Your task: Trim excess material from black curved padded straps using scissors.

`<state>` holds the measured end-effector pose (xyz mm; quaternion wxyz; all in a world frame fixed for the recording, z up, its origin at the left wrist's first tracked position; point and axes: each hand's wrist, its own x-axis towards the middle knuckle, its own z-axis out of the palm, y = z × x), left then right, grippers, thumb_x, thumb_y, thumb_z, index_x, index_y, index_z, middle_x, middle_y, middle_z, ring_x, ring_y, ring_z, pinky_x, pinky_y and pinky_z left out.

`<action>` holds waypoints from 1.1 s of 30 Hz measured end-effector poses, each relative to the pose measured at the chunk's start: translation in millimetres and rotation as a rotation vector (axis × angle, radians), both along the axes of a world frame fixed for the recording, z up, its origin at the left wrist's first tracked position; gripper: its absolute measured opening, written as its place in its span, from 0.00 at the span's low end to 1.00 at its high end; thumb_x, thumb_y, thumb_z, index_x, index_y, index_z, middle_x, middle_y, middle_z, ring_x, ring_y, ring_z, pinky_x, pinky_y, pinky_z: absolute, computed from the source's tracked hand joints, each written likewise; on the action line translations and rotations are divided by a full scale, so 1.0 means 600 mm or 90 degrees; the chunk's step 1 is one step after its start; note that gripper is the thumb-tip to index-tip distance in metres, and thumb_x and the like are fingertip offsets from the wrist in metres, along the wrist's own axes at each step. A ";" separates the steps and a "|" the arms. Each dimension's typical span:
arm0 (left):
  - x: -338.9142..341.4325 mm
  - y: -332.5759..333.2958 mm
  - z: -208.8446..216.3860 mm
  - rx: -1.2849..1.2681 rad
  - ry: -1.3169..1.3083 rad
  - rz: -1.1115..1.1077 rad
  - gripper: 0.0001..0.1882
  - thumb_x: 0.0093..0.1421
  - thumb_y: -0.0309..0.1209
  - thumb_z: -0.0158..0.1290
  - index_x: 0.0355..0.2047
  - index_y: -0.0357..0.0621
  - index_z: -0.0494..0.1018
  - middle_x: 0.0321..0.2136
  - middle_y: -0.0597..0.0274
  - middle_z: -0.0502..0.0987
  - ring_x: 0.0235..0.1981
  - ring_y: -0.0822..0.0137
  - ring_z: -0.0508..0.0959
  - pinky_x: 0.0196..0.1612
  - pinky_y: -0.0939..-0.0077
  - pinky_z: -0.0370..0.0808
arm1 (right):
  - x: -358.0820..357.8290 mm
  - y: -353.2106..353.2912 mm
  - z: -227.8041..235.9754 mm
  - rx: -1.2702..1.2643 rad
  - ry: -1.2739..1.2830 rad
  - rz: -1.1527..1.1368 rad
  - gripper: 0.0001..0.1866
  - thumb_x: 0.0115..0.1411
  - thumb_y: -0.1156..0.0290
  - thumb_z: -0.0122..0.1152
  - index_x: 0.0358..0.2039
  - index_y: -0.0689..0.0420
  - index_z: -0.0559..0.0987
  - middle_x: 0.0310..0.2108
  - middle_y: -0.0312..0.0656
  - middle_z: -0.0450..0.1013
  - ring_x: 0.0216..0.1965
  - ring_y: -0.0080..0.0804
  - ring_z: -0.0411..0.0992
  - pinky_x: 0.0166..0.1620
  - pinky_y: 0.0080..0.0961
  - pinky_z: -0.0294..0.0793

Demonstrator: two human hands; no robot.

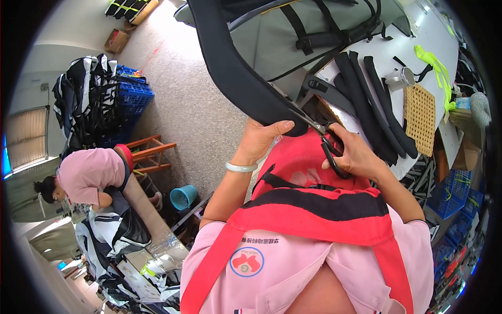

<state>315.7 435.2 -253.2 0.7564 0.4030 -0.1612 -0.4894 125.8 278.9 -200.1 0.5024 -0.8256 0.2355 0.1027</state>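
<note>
My left hand [260, 138] grips the lower end of a long, curved black padded strap [238, 76], thumb on top. That strap runs up and away to the top of the view, past a large grey bag [266, 44] with black webbing. In my right hand [358, 152] is a pair of scissors [331, 155] with black handles, my fingers through the loops. The blades point up-left and lie at the strap's edge near its end; whether they are cutting cannot be made out. Under both hands hangs my red apron [298, 159].
On the white table [418, 47] to the right lie several black padded strips [374, 104], a metal mug [400, 78], a woven mat [420, 119] and neon-yellow webbing [439, 70]. Leftward are a blue bucket [183, 197], an orange stool [152, 154], bags on blue crates [133, 97] and a bent-over co-worker [94, 175].
</note>
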 end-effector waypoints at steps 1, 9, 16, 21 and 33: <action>0.001 0.001 0.001 0.000 -0.001 0.001 0.17 0.52 0.18 0.62 0.42 0.42 0.75 0.38 0.66 0.78 0.39 0.73 0.77 0.44 0.78 0.75 | -0.001 0.000 -0.002 0.000 -0.001 0.001 0.35 0.41 0.51 0.76 0.42 0.60 0.70 0.22 0.45 0.69 0.26 0.36 0.67 0.34 0.32 0.67; 0.007 0.008 -0.023 -0.007 0.012 -0.011 0.22 0.52 0.16 0.59 0.48 0.40 0.71 0.40 0.62 0.77 0.42 0.68 0.78 0.49 0.73 0.76 | -0.005 0.002 -0.011 0.139 0.009 -0.045 0.26 0.45 0.59 0.76 0.37 0.59 0.72 0.17 0.32 0.61 0.19 0.19 0.59 0.24 0.23 0.60; 0.002 0.009 -0.018 0.051 -0.050 -0.030 0.17 0.51 0.19 0.62 0.41 0.41 0.74 0.36 0.66 0.77 0.38 0.72 0.77 0.44 0.77 0.75 | -0.003 0.003 -0.015 0.040 -0.069 -0.017 0.30 0.45 0.54 0.75 0.39 0.61 0.72 0.18 0.38 0.63 0.21 0.27 0.60 0.28 0.27 0.64; -0.008 0.006 -0.011 -0.016 0.095 0.036 0.18 0.53 0.22 0.62 0.44 0.42 0.72 0.39 0.64 0.76 0.39 0.71 0.77 0.45 0.75 0.75 | -0.008 0.005 -0.017 -0.001 -0.035 -0.014 0.32 0.46 0.52 0.74 0.42 0.61 0.72 0.23 0.43 0.67 0.24 0.32 0.62 0.31 0.27 0.66; -0.011 0.004 -0.023 -0.010 0.038 0.054 0.20 0.53 0.21 0.63 0.46 0.40 0.72 0.40 0.63 0.77 0.41 0.70 0.78 0.47 0.74 0.75 | 0.006 0.015 -0.017 -0.064 -0.081 0.062 0.44 0.41 0.44 0.74 0.46 0.62 0.64 0.24 0.52 0.69 0.30 0.53 0.72 0.35 0.41 0.68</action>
